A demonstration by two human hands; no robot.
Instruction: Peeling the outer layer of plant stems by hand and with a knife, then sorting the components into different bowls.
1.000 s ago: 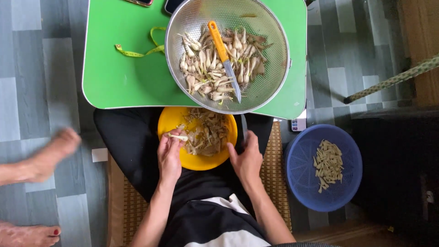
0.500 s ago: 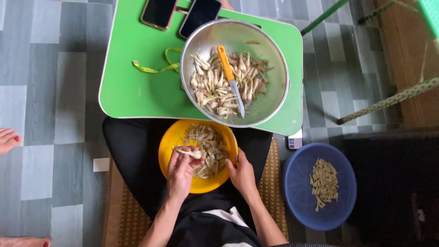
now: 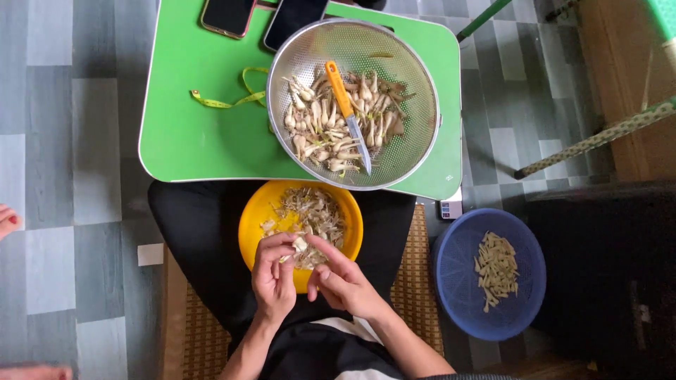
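My left hand (image 3: 274,276) and my right hand (image 3: 342,280) meet over the near rim of a yellow bowl (image 3: 255,215) that sits on my lap. Both pinch one small pale bulb (image 3: 300,244) between the fingertips. The bowl holds a heap of dry peelings (image 3: 313,211). Beyond it, on a green lap table (image 3: 190,134), a metal colander (image 3: 415,84) holds several unpeeled pale bulbs (image 3: 320,127) and an orange-handled knife (image 3: 346,112) lying across them.
A blue basket (image 3: 458,281) with peeled pieces (image 3: 496,267) stands on the floor at my right. Two phones (image 3: 229,14) and a yellow-green tape measure (image 3: 225,98) lie on the table. Another person's foot (image 3: 7,219) shows at the left edge. A dark cabinet (image 3: 612,267) stands at right.
My right hand has come in from the bowl's right side to join the left on the bulb. The view has shifted; the other person's foot has drawn back to the left.
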